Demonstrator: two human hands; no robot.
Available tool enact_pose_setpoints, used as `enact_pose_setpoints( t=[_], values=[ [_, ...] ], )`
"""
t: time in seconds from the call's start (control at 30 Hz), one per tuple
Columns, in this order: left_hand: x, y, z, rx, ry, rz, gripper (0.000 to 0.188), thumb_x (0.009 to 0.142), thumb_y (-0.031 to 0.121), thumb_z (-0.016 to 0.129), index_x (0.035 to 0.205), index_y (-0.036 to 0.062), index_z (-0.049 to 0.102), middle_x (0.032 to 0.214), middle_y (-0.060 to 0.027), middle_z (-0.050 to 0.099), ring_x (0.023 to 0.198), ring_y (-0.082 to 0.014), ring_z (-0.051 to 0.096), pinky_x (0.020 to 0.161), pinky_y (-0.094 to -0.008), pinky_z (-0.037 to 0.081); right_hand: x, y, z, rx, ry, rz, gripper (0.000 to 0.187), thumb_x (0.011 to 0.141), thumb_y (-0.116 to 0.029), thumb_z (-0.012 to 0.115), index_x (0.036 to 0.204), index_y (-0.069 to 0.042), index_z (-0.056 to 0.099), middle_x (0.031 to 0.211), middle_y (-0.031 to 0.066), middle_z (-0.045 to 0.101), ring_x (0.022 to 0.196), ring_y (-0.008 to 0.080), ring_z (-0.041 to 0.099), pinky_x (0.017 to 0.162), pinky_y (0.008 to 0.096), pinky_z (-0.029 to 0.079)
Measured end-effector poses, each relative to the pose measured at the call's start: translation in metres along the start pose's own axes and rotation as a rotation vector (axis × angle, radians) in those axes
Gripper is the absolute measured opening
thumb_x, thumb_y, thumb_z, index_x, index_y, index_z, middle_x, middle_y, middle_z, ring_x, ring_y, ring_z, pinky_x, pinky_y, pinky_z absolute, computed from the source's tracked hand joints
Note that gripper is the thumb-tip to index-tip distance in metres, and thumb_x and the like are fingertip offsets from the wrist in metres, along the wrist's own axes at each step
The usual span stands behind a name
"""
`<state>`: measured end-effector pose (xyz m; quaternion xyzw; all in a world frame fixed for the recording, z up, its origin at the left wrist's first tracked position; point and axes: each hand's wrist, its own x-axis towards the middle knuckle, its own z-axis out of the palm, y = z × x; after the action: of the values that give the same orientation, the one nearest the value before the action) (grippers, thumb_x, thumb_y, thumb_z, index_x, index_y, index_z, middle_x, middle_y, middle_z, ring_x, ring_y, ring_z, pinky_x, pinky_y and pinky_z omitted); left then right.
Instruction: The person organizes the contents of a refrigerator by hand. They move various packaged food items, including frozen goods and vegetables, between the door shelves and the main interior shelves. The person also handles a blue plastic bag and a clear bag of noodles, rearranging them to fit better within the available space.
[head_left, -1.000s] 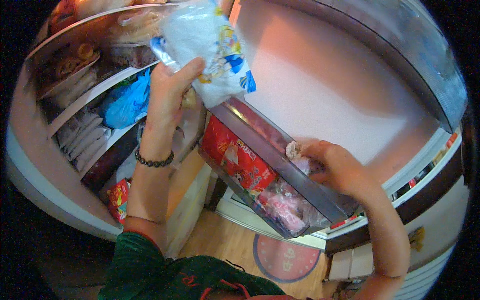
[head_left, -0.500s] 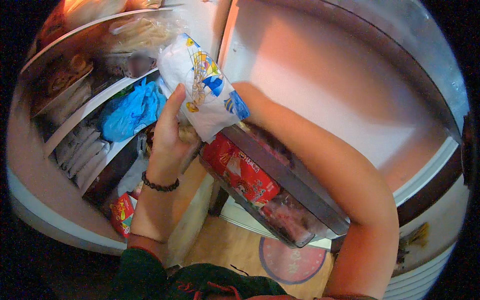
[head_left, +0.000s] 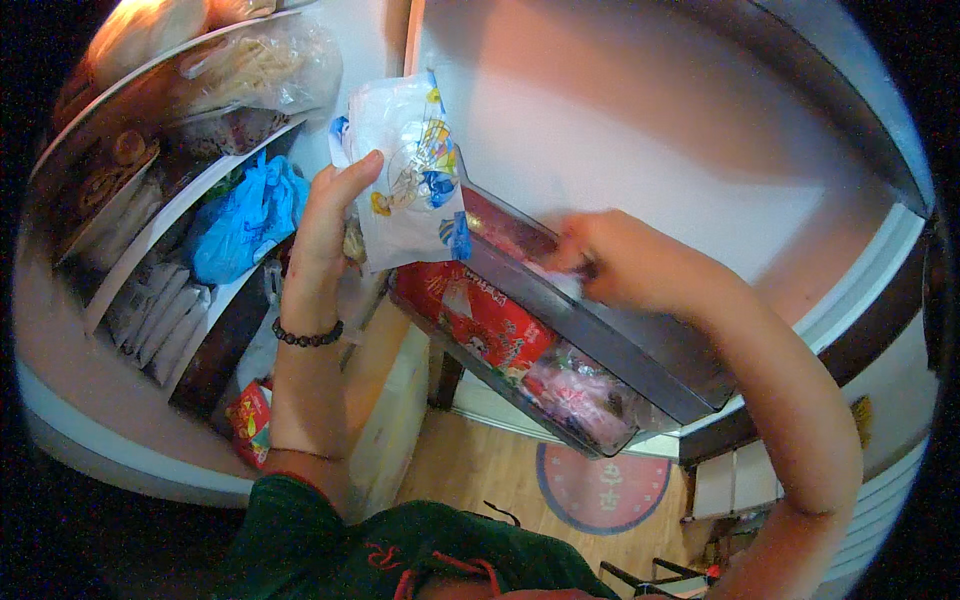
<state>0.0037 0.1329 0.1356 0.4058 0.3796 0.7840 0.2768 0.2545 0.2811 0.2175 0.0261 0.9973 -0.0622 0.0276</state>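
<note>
My left hand (head_left: 325, 215), with a dark bead bracelet at the wrist, holds up a white plastic packet (head_left: 405, 170) printed with blue and yellow figures, thumb across its front. Below the packet hangs a dark grey door bin (head_left: 600, 335) with two long compartments. In its nearer one lie a red packet (head_left: 485, 315) and a clear bag with pinkish contents (head_left: 585, 395). My right hand (head_left: 635, 262) reaches to the farther compartment, fingers bent together beside something whitish and pink. What they grip there is mostly hidden.
At left, open fridge shelves bear a clear bag of pale food (head_left: 255, 75), a blue plastic bag (head_left: 250, 220) and flat packs (head_left: 165, 320). A red box (head_left: 250, 420) sits low down. The white door panel (head_left: 640, 130) rises behind the bin; a round red mat (head_left: 605, 485) lies below.
My right hand has come away from behind the white packet and moved right, down to the farther compartment. The packet now stands more upright in my left hand.
</note>
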Motion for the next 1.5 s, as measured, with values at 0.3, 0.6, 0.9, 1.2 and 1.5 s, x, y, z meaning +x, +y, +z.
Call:
enact_pose_setpoints(
  t=[0.3, 0.6, 0.9, 1.2, 1.5],
  values=[
    [0.003, 0.001, 0.015, -0.063, -0.03, 0.035, 0.047, 0.083, 0.031, 0.063, 0.111, -0.0062, 0.058, 0.101, -0.0145, 0.066, 0.084, -0.0216, 0.066, 0.074, -0.0313, 0.053, -0.008, -0.009, -0.039, -0.006, 0.371, 0.245, 0.042, 0.076, 0.001, 0.06, 0.116, -0.009, 0.056, 0.104, 0.0112, 0.06, 0.072, 0.0202, 0.059, 0.065, 0.032, 0.049],
    [0.0, 0.004, 0.007, -0.059, -0.058, -0.035, 0.05, 0.082, 0.031, 0.062, 0.115, -0.0058, 0.055, 0.099, -0.014, 0.066, 0.085, -0.0223, 0.066, 0.075, -0.0321, 0.053, 0.06, 0.0, 0.005, 0.011, 0.116, -0.009, 0.038, 0.07, -0.002, 0.067, 0.108, -0.007, 0.065, 0.098, 0.0154, 0.062, 0.086, 0.0244, 0.061, 0.077, 0.0334, 0.048],
    [-0.013, 0.016, 0.035, -0.17, -0.021, -0.061, 0.043, 0.084, 0.028, 0.06, 0.115, -0.0023, 0.054, 0.099, -0.0117, 0.065, 0.087, -0.0222, 0.066, 0.076, -0.0326, 0.053, 0.145, 0.019, 0.011, -0.009, 0.219, -0.042, 0.039, 0.073, -0.029, 0.069, 0.105, -0.006, 0.065, 0.094, 0.0191, 0.066, 0.085, 0.0315, 0.064, 0.077, 0.0389, 0.05],
    [0.008, 0.002, -0.001, -0.099, -0.093, -0.11, 0.046, 0.084, 0.029, 0.061, 0.115, -0.0043, 0.055, 0.101, -0.0153, 0.066, 0.083, -0.0237, 0.067, 0.072, -0.0331, 0.055, -0.07, -0.019, 0.002, 0.03, -0.021, 0.293, 0.012, 0.071, -0.004, 0.063, 0.082, -0.001, 0.062, 0.095, 0.0161, 0.065, 0.082, 0.0294, 0.064, 0.071, 0.0396, 0.049],
    [0.005, 0.001, 0.013, -0.118, -0.053, -0.071, 0.044, 0.083, 0.026, 0.063, 0.113, -0.0055, 0.056, 0.098, -0.0148, 0.066, 0.08, -0.0225, 0.067, 0.072, -0.0316, 0.054, -0.049, -0.008, 0.005, 0.373, -0.033, 0.149, 0.023, 0.067, 0.006, 0.062, 0.087, -0.005, 0.066, 0.103, 0.0131, 0.064, 0.098, 0.0245, 0.06, 0.078, 0.0338, 0.047]
  ],
)
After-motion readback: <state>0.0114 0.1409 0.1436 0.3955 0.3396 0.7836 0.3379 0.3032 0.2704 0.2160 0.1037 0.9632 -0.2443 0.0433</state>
